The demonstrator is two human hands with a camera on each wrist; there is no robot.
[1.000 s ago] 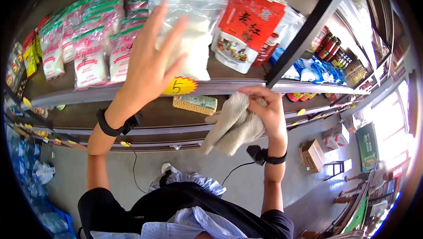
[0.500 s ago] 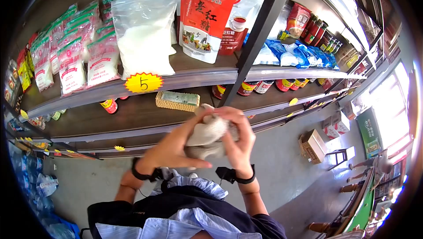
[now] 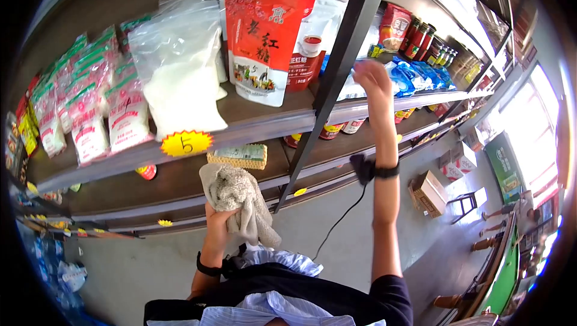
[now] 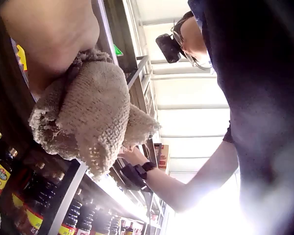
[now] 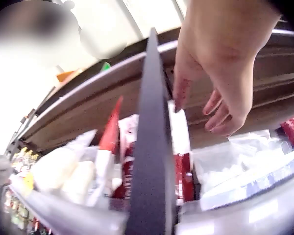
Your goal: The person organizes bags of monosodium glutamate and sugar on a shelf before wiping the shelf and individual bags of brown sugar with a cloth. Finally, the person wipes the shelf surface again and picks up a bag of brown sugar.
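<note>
Head view, left hand (image 3: 217, 216): it is seen low in front of the body, with the fingers clamped around a beige cloth (image 3: 237, 197); the cloth is bunched above the fist and hangs down beside it.
Head view, right hand (image 3: 371, 79): it is raised to the upper shelf (image 3: 264, 123), just right of the black upright post (image 3: 327, 88), near the blue packets (image 3: 415, 76); nothing is seen held in it.
Head view, shelf goods: a red pouch (image 3: 261, 43) and a clear bag of white powder (image 3: 180, 73) are stood on the upper shelf, above a yellow price tag (image 3: 186, 143) marked 5.
Left wrist view: the cloth (image 4: 85, 117) is shown from below, gripped in the palm, its rough weave clearly visible; dark sauce bottles (image 4: 19, 200) are seen beneath it, which the head view does not show at this place.
Right wrist view: the right hand (image 5: 225, 63) is shown with the fingers loosely spread and apart, holding nothing, above clear bags (image 5: 235, 156); the post (image 5: 152, 147) is shown between the hand and the red pouches.
</note>
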